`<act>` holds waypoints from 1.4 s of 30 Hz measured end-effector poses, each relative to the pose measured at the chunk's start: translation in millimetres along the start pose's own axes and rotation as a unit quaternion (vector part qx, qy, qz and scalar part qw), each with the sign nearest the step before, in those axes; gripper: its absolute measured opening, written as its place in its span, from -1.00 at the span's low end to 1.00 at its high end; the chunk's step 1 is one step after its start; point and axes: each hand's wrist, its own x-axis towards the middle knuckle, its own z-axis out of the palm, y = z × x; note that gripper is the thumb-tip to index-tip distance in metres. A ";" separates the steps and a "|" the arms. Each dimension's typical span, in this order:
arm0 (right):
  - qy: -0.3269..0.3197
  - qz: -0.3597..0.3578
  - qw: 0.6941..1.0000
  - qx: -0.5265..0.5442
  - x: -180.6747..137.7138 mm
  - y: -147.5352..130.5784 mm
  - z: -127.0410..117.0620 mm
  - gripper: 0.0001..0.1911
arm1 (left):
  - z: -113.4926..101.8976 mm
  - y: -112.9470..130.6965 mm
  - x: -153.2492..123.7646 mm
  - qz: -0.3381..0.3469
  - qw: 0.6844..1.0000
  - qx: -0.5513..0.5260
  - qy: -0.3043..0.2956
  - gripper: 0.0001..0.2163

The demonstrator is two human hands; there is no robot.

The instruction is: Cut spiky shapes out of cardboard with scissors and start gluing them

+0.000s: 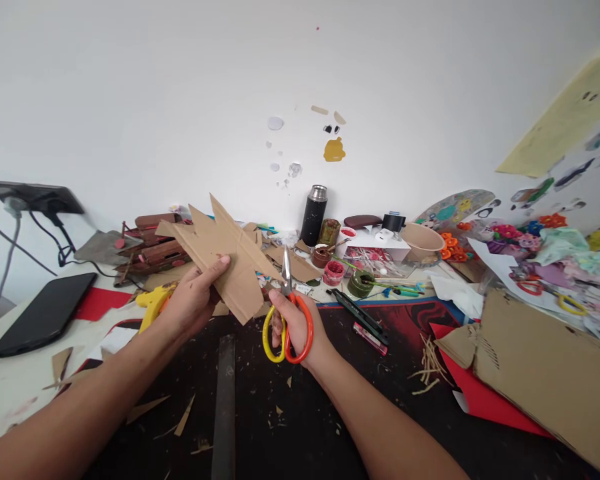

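In my left hand (203, 290) is a piece of brown cardboard (237, 267) cut with jagged points along its upper edge. The thumb presses on its face, and the other fingers are behind it. My right hand (300, 327) grips a pair of scissors (287, 270) with one yellow and one orange handle loop. Their metal blades point up and look nearly closed, just right of the cardboard's edge. A dark flat metal ruler (225, 407) lies on the black mat (300, 427) below the hands, with cardboard scraps (185, 415) around it.
A yellow glue gun (155, 303) lies left of my left hand, near a black phone (43, 313). Behind stand a black flask (314, 217) and paint jars (333, 272). A green cutter knife (357, 313) lies to the right, and a large cardboard sheet (545, 380) rests farther right.
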 end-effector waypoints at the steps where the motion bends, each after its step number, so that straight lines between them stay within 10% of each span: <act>1: 0.002 0.000 1.000 0.003 0.4 0.4 -0.1 -0.39 | 0.2 -0.3 0.5 0.005 1.000 -0.001 0.004 -0.67; 11: 0.015 0.001 0.999 0.037 3.2 0.5 0.0 -0.43 | 6.2 -0.2 -12.1 -0.068 0.997 0.038 -0.028 -0.62; 28: -0.161 0.064 0.981 -0.090 -9.2 1.3 6.2 -0.17 | 15.1 12.4 -20.0 -0.207 0.977 -0.007 -0.054 -0.81; 42: -0.286 0.115 0.951 -0.026 -10.2 5.0 3.6 -0.19 | 11.2 7.9 -17.0 -0.188 0.981 -0.004 -0.053 -0.83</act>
